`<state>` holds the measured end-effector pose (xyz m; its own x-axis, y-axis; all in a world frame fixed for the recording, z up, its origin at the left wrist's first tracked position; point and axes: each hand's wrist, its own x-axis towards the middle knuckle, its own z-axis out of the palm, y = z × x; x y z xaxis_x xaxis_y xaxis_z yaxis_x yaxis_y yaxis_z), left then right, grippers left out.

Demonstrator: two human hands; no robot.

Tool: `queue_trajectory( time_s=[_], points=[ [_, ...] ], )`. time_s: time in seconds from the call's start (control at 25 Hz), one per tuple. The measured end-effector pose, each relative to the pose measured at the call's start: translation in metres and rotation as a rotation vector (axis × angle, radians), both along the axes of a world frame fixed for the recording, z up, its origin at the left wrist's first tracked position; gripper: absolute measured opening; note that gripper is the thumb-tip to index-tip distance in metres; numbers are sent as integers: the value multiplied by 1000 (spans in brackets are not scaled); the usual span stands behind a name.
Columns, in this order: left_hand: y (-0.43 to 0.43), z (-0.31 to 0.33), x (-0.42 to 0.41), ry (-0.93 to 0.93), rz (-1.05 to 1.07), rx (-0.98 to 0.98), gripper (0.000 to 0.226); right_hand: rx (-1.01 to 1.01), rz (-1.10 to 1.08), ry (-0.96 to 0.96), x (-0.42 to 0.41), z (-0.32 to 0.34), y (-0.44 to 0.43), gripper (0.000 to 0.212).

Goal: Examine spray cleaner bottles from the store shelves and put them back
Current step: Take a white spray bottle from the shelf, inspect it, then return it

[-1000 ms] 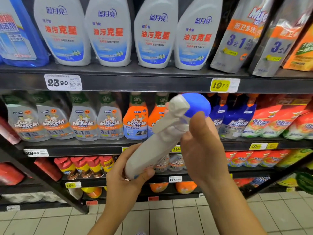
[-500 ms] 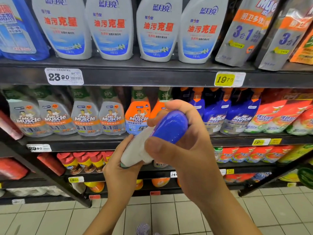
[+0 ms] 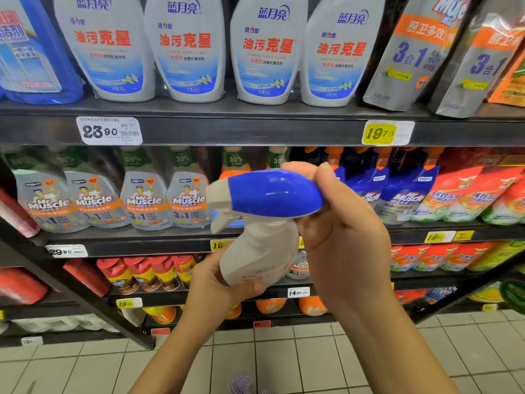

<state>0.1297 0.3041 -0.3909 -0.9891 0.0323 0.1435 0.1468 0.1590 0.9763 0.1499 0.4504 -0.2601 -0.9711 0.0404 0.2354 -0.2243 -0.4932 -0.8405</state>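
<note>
A white spray cleaner bottle (image 3: 255,251) with a blue trigger head (image 3: 272,193) is held upright in front of the shelves, its nozzle pointing left. My left hand (image 3: 216,282) cups the bottle's base from below. My right hand (image 3: 341,231) wraps around the back of the blue head from the right. The label side of the bottle is hidden from me.
Black store shelves (image 3: 255,129) carry rows of white spray bottles (image 3: 187,49) on top, grey Mr Muscle refill pouches (image 3: 145,200) and blue bottles (image 3: 397,194) on the middle shelf, red-capped cans (image 3: 142,274) lower down. Pale floor tiles (image 3: 284,359) lie below.
The bottle went from tilted, head up and to the right, to upright with the nozzle pointing left. My right hand shifted round the head while the left stayed under the base.
</note>
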Motion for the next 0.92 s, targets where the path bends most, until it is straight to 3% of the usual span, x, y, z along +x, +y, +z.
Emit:
queue_trajectory(
  time_s=[0.08,0.24,0.4,0.52,0.76,0.92],
  points=[
    [-1,2,1,-57,-92,88,53,-11,38,-5,-3,3,2,37],
    [0,12,5,-133,-237,193,58,14,55,-3,-16,7,8,48],
    [0,37,8,-170,-313,265,50,146,43,-63,-31,9,20,57],
    [-1,62,6,-205,-377,334,40,277,92,-12,-40,4,26,36],
    [0,93,8,-348,-377,397,29,208,97,-163,-58,0,30,20],
    [2,110,3,-388,-382,341,36,75,107,-371,-69,4,27,27]
  ],
)
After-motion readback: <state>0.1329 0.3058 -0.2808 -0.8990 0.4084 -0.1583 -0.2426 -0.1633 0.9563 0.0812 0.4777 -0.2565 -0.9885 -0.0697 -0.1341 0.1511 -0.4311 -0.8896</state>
